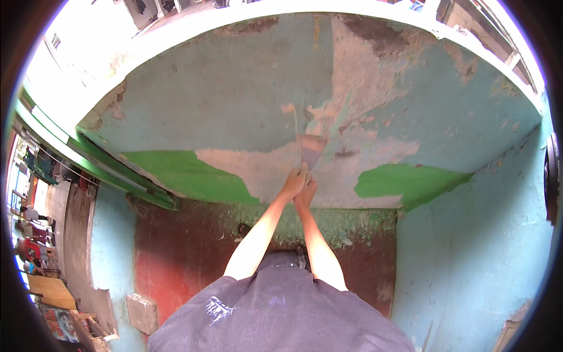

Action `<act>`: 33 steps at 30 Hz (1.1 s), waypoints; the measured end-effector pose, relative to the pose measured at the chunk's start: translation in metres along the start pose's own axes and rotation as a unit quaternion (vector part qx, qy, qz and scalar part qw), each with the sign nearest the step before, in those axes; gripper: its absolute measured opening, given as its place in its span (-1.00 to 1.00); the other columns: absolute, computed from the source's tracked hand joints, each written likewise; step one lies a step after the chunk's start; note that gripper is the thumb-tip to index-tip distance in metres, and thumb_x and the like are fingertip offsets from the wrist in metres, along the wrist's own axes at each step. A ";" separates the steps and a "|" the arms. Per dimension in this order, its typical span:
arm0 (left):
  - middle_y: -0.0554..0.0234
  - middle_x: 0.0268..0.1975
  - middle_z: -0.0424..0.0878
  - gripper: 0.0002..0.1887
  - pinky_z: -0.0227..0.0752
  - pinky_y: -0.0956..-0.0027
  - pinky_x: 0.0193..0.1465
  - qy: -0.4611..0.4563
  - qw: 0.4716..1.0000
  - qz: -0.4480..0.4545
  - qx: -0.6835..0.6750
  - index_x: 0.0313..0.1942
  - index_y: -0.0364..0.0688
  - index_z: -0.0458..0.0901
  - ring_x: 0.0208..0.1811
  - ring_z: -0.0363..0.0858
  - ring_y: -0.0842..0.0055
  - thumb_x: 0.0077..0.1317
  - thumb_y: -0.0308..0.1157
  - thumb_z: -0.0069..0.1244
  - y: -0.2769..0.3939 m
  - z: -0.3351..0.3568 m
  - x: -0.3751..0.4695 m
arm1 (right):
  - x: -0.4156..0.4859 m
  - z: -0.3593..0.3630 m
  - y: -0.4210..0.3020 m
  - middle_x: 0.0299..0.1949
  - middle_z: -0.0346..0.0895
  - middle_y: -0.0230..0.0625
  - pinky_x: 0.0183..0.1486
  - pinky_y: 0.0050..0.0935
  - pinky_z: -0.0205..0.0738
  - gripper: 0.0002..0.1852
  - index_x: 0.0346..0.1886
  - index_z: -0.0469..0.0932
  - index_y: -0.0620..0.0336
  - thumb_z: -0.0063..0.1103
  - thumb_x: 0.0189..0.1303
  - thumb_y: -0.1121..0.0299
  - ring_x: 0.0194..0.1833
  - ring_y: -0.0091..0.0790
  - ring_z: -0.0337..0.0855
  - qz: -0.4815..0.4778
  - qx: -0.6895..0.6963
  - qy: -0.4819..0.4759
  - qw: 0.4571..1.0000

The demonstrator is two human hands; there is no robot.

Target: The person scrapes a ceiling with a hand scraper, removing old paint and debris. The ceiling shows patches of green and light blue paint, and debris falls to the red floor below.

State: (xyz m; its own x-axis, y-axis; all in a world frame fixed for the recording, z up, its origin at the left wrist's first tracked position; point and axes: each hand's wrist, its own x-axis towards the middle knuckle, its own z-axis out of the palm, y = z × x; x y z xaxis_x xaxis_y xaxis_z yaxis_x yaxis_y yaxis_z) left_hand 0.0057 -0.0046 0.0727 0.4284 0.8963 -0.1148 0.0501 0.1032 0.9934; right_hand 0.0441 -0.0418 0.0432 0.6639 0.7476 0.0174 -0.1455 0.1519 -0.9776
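Observation:
Before me stands a wall [211,88] with blue-grey and green paint and pale bare patches where paint has come off. Both my hands grip a wide-bladed scraper [312,148] near the middle of the view. Its blade lies at the wall, its broad edge pointing up, at a pale patch [272,165]. My left hand [294,181] and my right hand [306,193] are close together around the handle, which they mostly hide. Green paint remains on the lower wall at the left [198,178] and at the right [409,180].
Paint flakes [347,241] lie on the red floor [167,277] along the wall's foot. A blue side wall [466,264] rises at the right. A block [142,313] stands at the lower left. Several people [33,233] are far left, near a wooden table [52,291].

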 end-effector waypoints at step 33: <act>0.24 -0.57 0.49 -0.30 0.31 0.39 -0.26 -0.013 0.998 0.048 0.029 -0.60 -0.33 0.49 -0.45 0.39 0.54 0.40 0.13 -0.41 0.070 -0.006 0.013 | 0.026 0.021 -0.072 -0.66 0.47 -0.23 -0.48 -0.34 0.24 -0.50 -0.53 0.46 0.45 -0.13 0.34 0.14 -0.52 -0.51 0.42 -0.082 -0.017 -0.030 0.996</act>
State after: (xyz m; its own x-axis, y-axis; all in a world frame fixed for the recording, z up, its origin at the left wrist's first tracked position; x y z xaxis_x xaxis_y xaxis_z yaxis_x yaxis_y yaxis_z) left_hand 0.0089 0.0169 0.1406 0.4572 0.8892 -0.0194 0.0599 -0.0091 0.9982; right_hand 0.0557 -0.0197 0.1184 0.6313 0.7520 0.1896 -0.0120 0.2539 -0.9672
